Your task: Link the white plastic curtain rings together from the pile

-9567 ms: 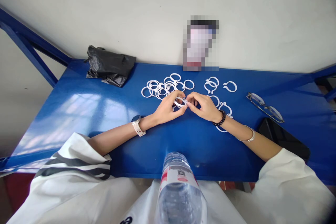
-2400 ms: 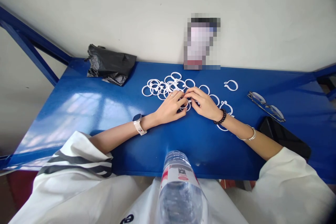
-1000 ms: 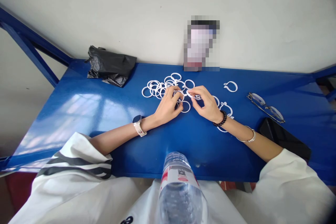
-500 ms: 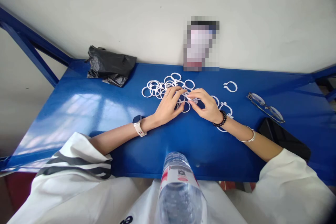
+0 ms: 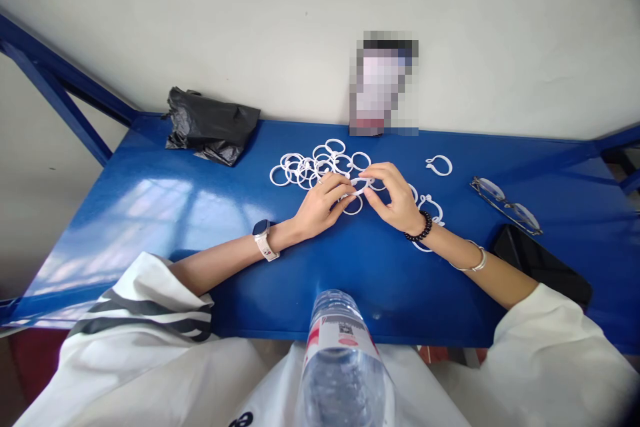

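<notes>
My left hand [image 5: 323, 205] and my right hand [image 5: 395, 197] meet over the middle of the blue table [image 5: 150, 207]. Their fingertips pinch the same white plastic ring [image 5: 358, 185], held just above the surface. A linked cluster of several white rings [image 5: 310, 165] lies just beyond my left hand. Another ring [image 5: 353, 205] lies flat under the held one. More rings [image 5: 429, 203] show behind my right wrist, partly hidden by it.
A single white ring [image 5: 439, 165] lies apart at the right. A crumpled black bag [image 5: 210, 123] sits at the back left, glasses [image 5: 505, 205] and a dark phone [image 5: 540, 263] at the right. A clear water bottle [image 5: 343, 360] stands close at the near edge.
Both hands shifted slightly and lifted one ring between the fingertips. Over the longer span, two loose rings at the right of the cluster are gone from their place.
</notes>
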Demonstrator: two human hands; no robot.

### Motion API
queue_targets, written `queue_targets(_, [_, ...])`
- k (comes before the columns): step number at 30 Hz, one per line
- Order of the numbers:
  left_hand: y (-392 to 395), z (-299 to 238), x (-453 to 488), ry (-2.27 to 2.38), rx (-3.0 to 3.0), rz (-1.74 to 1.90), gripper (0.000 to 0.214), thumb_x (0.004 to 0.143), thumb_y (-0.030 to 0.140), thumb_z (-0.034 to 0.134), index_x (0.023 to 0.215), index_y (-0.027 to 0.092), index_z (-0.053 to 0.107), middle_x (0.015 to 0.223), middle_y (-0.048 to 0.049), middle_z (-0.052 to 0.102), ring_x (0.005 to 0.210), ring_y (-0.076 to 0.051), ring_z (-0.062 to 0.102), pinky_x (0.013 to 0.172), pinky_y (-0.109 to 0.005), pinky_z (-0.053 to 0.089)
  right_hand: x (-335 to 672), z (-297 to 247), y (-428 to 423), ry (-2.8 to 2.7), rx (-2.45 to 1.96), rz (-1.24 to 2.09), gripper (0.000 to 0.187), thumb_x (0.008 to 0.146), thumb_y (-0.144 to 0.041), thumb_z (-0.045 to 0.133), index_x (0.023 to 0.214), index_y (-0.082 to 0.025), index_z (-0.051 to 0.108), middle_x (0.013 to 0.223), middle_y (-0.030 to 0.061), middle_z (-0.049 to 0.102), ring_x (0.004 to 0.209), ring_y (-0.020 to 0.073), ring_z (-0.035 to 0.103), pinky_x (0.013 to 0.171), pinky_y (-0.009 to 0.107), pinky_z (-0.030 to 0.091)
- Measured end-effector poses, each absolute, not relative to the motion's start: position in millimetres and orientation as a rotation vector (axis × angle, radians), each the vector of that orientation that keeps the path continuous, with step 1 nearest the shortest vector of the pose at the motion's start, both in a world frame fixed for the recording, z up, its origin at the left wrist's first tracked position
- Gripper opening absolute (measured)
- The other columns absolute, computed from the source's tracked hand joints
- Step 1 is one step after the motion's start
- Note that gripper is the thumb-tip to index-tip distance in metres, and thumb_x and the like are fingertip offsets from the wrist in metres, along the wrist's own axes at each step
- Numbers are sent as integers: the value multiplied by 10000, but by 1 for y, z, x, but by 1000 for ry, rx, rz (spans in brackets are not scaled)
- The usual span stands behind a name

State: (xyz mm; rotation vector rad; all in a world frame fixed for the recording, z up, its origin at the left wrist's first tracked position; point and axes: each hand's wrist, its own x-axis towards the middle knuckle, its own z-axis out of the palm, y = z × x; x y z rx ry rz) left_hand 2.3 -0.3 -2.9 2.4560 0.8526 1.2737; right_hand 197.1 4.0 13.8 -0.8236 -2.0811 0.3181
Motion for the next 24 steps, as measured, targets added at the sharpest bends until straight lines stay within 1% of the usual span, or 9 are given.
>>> queue_targets(4, [0, -4, 2, 833, 2477, 1255, 55, 935, 179, 539, 964, 160, 582, 945, -74, 635, 863, -163, 570, 774, -320, 487, 198, 15, 6, -2032, -935, 410, 189, 955, -241, 470, 1118, -217, 562, 1070, 99, 618, 1026, 235, 586, 861, 421, 525])
queue_targets(9, [0, -5, 2, 825, 2475, 1270, 58, 937, 173, 528, 949, 166, 584, 948, -72, 630, 862, -162, 563, 768, -326, 478, 198, 15, 7, -2037, -992, 506, 191, 978, -282, 443, 1118, -221, 558, 1009, 74, 629, 933, 205, 593, 847, 389, 514])
queue_targets(17, [-1, -3, 1, 855, 2483, 1273, 54, 931, 174, 528, 928, 173, 582, 966, -77, 612, 873, -168, 552, 751, -327, 477, 199, 11, 8, -2013, -1062, 610, 187, 981, -352, 446, 1087, -227, 536, 977, 50, 630, 876, 186, 614, 823, 347, 515])
queue_targets(20, [-2, -2, 1, 861, 2494, 1266, 41, 922, 175, 538, 925, 176, 579, 977, -77, 603, 869, -166, 546, 745, -322, 474, 200, 9, 8, -1994, -1059, 653, 177, 981, -372, 444, 1055, -231, 521, 969, 41, 636, 846, 176, 624, 782, 323, 523])
queue_targets(24, [-2, -2, 1, 877, 2493, 1281, 25, 919, 188, 550, 935, 178, 567, 1000, -80, 593, 890, -171, 542, 763, -328, 476, 201, 8, 8, -2026, -1014, 620, 156, 991, -351, 424, 987, -227, 519, 896, 29, 631, 781, 159, 622, 710, 288, 518])
